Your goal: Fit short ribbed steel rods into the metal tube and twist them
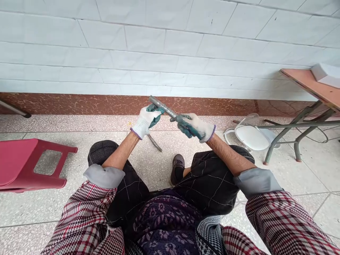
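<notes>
You have a grey tube (156, 101) in both hands, raised over the terrazzo floor (143, 161) between your knees, its far end slanting up and to the left. Your left hand (150, 118), in a white knit glove with a green coating, pinches it between thumb and fingers short of that far end. Your right hand (192, 126), gloved alike, is closed around its near end. Between the two grips, the tube shows a shiny, ridged stretch.

Just below the tube, a thin dark strip (154, 143) shows under your left wrist; you cannot tell here whether it hangs from that hand or lies on the floor. Beyond the tube run a brown marbled baseboard (58, 102) and, above that, a white tiled wall (148, 42). Well to the tube's left stands a red plastic stool (16, 159); to its right, a white-seated chair (252, 137), then a brown-topped table (305, 76) bearing a white box (329, 74).
</notes>
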Action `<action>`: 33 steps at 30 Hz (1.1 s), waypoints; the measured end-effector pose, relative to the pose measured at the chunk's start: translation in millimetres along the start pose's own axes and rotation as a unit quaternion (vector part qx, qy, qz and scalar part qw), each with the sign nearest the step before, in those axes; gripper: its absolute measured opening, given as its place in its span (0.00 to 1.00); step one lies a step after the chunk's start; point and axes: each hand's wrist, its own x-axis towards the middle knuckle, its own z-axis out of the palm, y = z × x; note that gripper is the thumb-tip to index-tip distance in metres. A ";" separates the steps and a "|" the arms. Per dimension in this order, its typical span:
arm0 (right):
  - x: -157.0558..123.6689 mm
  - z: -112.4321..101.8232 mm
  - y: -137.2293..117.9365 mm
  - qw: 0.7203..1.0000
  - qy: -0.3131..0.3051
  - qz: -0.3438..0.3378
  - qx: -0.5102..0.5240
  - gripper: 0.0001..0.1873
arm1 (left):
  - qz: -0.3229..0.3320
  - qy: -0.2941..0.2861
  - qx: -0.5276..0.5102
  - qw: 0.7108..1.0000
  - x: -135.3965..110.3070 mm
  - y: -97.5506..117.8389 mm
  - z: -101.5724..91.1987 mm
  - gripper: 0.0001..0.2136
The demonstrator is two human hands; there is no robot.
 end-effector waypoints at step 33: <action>4.6 10.1 9.4 0.996 -0.082 0.022 0.015 0.21 | -0.044 -0.038 -0.030 0.998 -9.0 -11.8 -5.7 0.05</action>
